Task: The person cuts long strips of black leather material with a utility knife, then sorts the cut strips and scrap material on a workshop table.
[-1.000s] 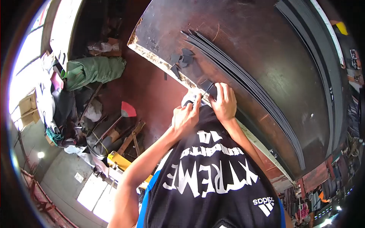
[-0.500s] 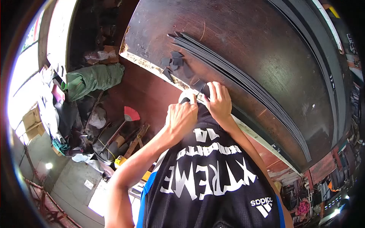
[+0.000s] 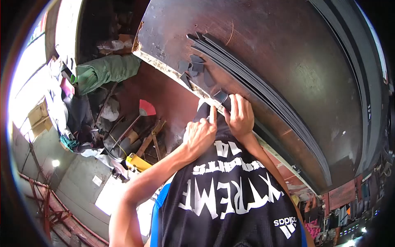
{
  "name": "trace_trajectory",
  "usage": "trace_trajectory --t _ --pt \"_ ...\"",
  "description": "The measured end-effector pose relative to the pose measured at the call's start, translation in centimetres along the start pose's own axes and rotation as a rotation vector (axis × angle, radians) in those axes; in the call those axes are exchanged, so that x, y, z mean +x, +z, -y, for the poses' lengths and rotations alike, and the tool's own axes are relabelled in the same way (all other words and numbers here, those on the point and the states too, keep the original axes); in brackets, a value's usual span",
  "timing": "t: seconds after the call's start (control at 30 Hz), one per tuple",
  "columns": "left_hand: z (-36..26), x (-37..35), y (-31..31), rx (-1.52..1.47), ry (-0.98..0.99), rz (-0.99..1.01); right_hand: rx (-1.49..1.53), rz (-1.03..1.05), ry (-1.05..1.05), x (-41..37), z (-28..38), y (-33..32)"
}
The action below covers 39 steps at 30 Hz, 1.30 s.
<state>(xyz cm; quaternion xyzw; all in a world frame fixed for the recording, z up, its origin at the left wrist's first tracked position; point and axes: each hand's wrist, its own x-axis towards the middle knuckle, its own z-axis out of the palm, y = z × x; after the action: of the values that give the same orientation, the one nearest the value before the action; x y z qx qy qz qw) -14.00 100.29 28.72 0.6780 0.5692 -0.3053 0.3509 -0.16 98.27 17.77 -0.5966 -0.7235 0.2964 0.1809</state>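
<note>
- Shirt (image 3: 230, 193): black, white lettering, nearest.
- Left hand (image 3: 200, 133): loosely curled, one finger raised to the table's near edge; whether it pinches anything cannot be told.
- Right hand (image 3: 240, 116): just right of the left, fingers together, pressed flat on the piece.
- Piece (image 3: 221, 96): small, dark, on the table's near edge, under the right fingertips.
- Offcuts (image 3: 193, 67): dark scraps, left of the piece.
- Strips (image 3: 267, 96): long, dark, stacked just beyond the hands.
- Table (image 3: 296, 49): brown, worn.
- Green bundle (image 3: 108, 70): far left, on the floor.
</note>
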Motion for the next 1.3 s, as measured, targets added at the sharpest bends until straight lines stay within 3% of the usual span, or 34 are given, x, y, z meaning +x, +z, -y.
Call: trace_trajectory --t 0.07,0.13,0.23,0.4,0.6,0.77,1.03,1.2,1.23,1.3 --pt "1.0 -0.5 2.9 0.071 0.047 -0.091 0.004 -0.019 -0.004 -0.3 0.1 0.0" --pt "3.0 -0.3 5.9 0.03 0.176 -0.314 -0.028 -0.05 0.006 -0.1 0.2 0.2" --pt "4.1 0.3 7.4 -0.048 0.18 -0.368 -0.002 -0.108 0.028 -0.1 0.5 0.3" --pt "2.8 -0.5 3.7 -0.038 0.167 -0.451 -0.01 -0.113 0.024 0.1 0.8 -0.1" --pt "2.0 0.0 0.8 0.034 0.21 -0.426 -0.008 -0.15 0.02 -0.2 0.7 0.3" --pt "0.6 0.1 -1.7 0.097 0.144 -0.17 -0.041 -0.107 0.031 -0.3 0.7 0.2" --pt "-0.3 0.4 -1.0 0.063 0.048 -0.081 -0.002 -0.112 -0.053 0.0 0.1 -0.3" --pt "-0.2 0.8 -0.7 0.159 0.055 -0.056 -0.059 -0.139 -0.035 0.0 0.2 -0.1" --pt "0.2 0.8 -0.2 0.164 0.091 -0.104 -0.063 -0.031 0.0 -0.4 0.4 -0.1" --pt "0.4 0.7 0.0 0.214 0.135 -0.209 -0.085 -0.065 -0.017 -0.3 0.3 0.1"
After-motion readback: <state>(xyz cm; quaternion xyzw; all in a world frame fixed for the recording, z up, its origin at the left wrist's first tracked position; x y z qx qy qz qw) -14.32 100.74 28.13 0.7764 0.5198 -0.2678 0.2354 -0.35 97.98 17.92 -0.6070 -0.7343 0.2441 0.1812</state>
